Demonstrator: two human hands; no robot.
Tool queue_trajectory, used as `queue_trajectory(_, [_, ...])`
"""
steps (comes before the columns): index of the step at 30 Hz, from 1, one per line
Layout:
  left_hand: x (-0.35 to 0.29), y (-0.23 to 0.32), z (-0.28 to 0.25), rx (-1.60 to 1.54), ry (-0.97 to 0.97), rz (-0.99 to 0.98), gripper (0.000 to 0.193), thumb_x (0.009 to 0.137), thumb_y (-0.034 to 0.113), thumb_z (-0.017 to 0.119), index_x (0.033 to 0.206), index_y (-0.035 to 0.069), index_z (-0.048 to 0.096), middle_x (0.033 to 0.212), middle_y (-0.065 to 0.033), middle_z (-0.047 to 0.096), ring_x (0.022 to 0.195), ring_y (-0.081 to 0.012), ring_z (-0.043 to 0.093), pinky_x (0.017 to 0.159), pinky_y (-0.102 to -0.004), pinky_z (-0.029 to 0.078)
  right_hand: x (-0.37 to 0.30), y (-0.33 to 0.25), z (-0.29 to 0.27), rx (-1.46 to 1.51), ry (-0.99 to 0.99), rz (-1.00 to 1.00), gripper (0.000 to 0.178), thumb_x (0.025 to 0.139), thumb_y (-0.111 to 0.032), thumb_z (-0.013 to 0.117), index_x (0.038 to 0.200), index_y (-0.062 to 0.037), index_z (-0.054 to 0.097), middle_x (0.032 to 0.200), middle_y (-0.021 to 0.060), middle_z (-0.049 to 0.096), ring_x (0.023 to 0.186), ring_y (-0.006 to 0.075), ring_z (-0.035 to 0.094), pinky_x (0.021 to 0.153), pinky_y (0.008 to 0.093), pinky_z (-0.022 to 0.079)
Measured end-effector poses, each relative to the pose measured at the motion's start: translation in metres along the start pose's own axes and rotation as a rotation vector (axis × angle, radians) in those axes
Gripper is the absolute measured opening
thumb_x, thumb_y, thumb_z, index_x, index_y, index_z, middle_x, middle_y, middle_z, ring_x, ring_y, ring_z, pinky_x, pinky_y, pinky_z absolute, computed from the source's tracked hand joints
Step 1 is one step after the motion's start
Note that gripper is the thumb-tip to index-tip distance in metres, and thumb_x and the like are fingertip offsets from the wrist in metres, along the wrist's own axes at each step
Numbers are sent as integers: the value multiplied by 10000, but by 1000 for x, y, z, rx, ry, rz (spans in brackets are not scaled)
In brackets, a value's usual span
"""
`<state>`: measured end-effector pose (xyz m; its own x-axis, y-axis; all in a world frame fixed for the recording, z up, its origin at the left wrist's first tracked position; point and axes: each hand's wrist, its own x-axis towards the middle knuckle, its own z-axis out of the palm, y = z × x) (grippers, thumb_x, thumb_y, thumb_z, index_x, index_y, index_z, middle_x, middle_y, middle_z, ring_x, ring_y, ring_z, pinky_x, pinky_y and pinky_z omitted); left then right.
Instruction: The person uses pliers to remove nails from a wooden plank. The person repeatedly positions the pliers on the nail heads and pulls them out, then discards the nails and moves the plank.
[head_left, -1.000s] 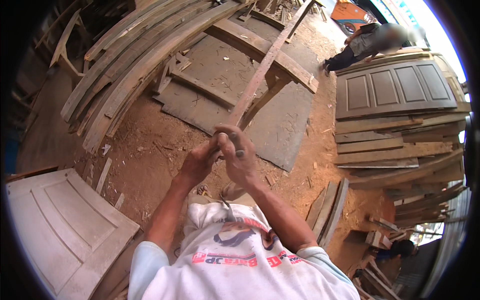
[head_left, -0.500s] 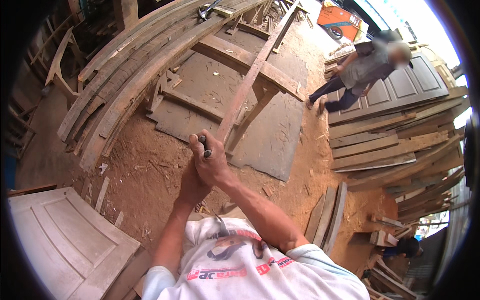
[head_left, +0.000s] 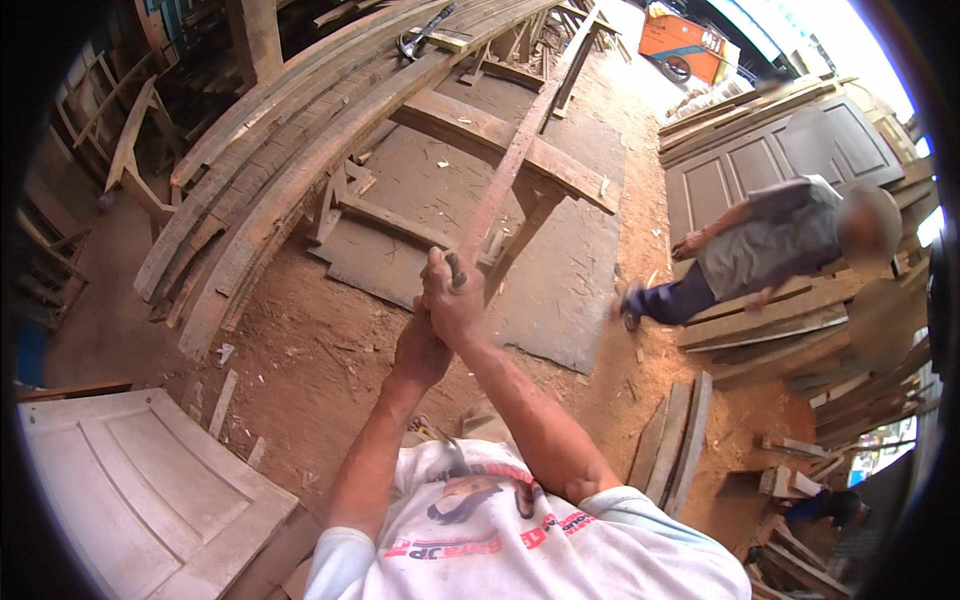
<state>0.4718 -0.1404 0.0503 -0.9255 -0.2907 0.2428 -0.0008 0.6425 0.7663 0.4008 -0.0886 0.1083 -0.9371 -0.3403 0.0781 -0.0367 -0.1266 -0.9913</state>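
Note:
Before my body, my right hand (head_left: 460, 308) is closed round a tool with dark handles (head_left: 457, 270). Only the rounded ends of the handles stick out of the fist; its working end is hidden. My left hand (head_left: 422, 352) is closed just below and against the right one, and what lies in its fingers is hidden. Past the right fist runs a long, narrow reddish board (head_left: 512, 160), its near end beside or behind my knuckles; I cannot tell whether they touch. This board rests across the beam of a wooden trestle (head_left: 555, 165).
Long planks (head_left: 240, 215) lie stacked at the left, with a hammer (head_left: 412, 42) on top. A pale panelled door (head_left: 150, 490) lies near left. A person (head_left: 770, 240) walks at the right beside stacked boards and a dark door (head_left: 740, 165). An orange cart (head_left: 685, 48) stands far back.
The person at the right has walked nearer and further right. My two hands stay clasped together, appearing slightly higher and further right as the whole view shifts.

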Motion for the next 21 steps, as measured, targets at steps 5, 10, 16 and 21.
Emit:
queue_trajectory(5, [26, 20, -11, -22, -276, -410, 558, 1040, 362, 492, 1341, -99, 397, 1131, -378, 659, 1120, -543, 628, 912, -593, 510, 28, 12, -9, 151, 71, 168, 307, 1072, -277, 616, 821, -125, 527, 657, -72, 440, 527, 53, 381, 452, 253, 330])
queue_trajectory(10, [37, 28, -18, -27, -297, -321, 477, 987, 156, 476, 1339, -155, 392, 1143, -439, 624, 1073, -581, 630, 882, -599, 540, 39, -5, -8, 211, 116, 276, 294, 1062, -287, 615, 839, -100, 575, 645, -41, 473, 532, 85, 447, 477, 280, 390])
queue_trajectory(16, [-6, 17, -23, -141, -236, -66, 505, 1049, 218, 535, 1446, -57, 386, 1300, -346, 589, 1196, -464, 632, 968, -501, 556, -23, -22, -6, -332, -2, -188, 223, 1053, -243, 582, 995, -28, 605, 731, 35, 567, 639, 148, 570, 562, 334, 491])
queue_trajectory(21, [-29, -13, -4, -246, -60, 13, 621, 1002, 116, 590, 1528, 47, 266, 1334, -262, 582, 1187, -398, 652, 960, -452, 567, -55, -19, 10, -234, -85, -317, 230, 1091, -216, 538, 948, -37, 521, 691, 46, 495, 631, 139, 504, 547, 355, 438])
